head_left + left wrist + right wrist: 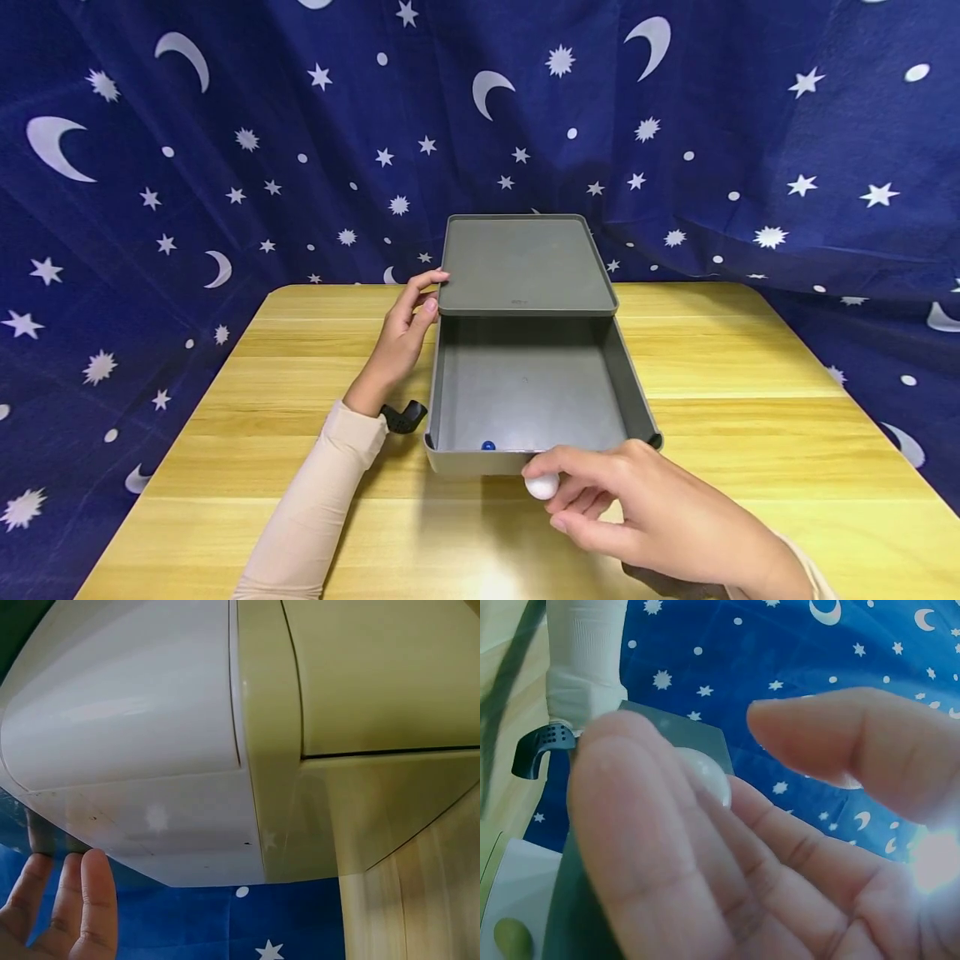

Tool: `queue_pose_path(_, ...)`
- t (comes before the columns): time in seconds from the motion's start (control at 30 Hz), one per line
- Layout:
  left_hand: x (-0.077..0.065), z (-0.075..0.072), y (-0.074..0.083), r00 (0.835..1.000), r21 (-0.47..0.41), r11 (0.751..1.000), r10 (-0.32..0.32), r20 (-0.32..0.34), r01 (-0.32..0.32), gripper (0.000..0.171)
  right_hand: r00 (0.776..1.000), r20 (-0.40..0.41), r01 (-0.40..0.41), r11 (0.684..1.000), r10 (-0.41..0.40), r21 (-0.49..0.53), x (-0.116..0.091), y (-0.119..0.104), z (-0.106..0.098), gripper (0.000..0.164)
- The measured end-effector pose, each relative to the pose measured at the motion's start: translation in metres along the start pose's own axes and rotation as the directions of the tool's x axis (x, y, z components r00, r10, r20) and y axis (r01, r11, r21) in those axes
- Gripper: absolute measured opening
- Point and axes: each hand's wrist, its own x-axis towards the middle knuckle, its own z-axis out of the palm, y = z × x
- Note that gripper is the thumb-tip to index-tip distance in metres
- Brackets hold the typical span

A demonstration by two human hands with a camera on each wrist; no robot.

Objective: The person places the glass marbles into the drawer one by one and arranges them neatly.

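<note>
A grey rectangular box point(465, 463) stands on the table, its grey lid point(525, 258) over the far part and the near part uncovered. Inside, by the front wall, lies a small blue ball point(488, 446). My left hand point(401, 333) touches the lid's left edge; in the left wrist view its fingers point(97, 907) are straight against a glossy side. In front of the box's near wall, my right hand point(645, 508) holds a white ball point(542, 486) between its fingers, with the thumb apart from it. The right wrist view shows the white ball point(705, 772) partly behind a finger.
The wooden table point(750, 433) extends on both sides of the box. A blue curtain point(360, 100) with moons and stars hangs behind it. A black wrist mount point(405, 417) sits at the left sleeve point(315, 492), close to the box's left wall.
</note>
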Motion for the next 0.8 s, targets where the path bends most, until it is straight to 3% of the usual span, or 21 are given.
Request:
queue_pose_path(0.43, 0.0, -0.002, 0.0, 1.0, 0.02, 1.0, 0.009, 0.002, -0.009, 0.04, 0.999, -0.04, 0.004, 1.0, -0.004, -0.01, 0.021, 0.007, -0.01, 0.028)
queue_pose_path(0.8, 0.001, -0.001, 0.001, 1.0, 0.046, 0.999, 0.015, 0.002, -0.015, 0.042, 0.992, -0.055, -0.111, 0.991, 0.115, 0.075, 0.047, 0.018, -0.025, 0.022)
